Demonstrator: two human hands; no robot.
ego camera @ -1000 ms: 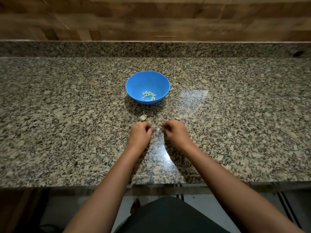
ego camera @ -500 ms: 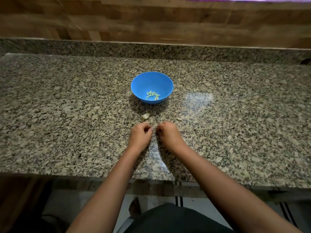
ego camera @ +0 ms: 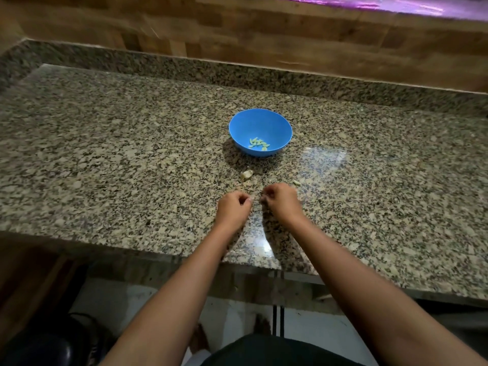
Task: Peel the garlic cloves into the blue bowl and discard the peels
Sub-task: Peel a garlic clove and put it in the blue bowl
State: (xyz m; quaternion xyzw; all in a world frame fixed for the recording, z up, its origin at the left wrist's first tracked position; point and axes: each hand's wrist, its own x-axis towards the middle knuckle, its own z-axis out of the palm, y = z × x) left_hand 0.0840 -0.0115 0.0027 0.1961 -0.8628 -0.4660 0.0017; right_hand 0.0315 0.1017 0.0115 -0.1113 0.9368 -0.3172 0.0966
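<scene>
Granite counter edge: the speckled brown-and-beige granite countertop [ego camera: 105, 165] ran across the view, its front lip nearest the person, with both bare forearms reaching over it.
Left hand: the left hand [ego camera: 232, 208] rested low over the stone, fingers curled inward toward the thumb; whether they pinched anything could not be told.
Right hand: the right hand [ego camera: 281, 203] sat just beside the left, apart by a narrow gap, fingers likewise curled; something small and pale seemed to be at its fingertips, too blurred to name.
Garlic piece: a small pale lump of unpeeled garlic [ego camera: 247, 174] lay on the counter just beyond the hands.
Peel scrap: a thin pale sliver of peel [ego camera: 296, 182] lay by the right hand's far side.
Bowl: the round blue plastic bowl [ego camera: 280, 128] stood upright farther back, near the middle of the counter.
Cloves: a cluster of small peeled pale-green garlic cloves [ego camera: 258, 143] lay in the bowl's bottom.
Wall: a wood-patterned backsplash [ego camera: 237, 30] rose behind the counter's raised stone strip.
</scene>
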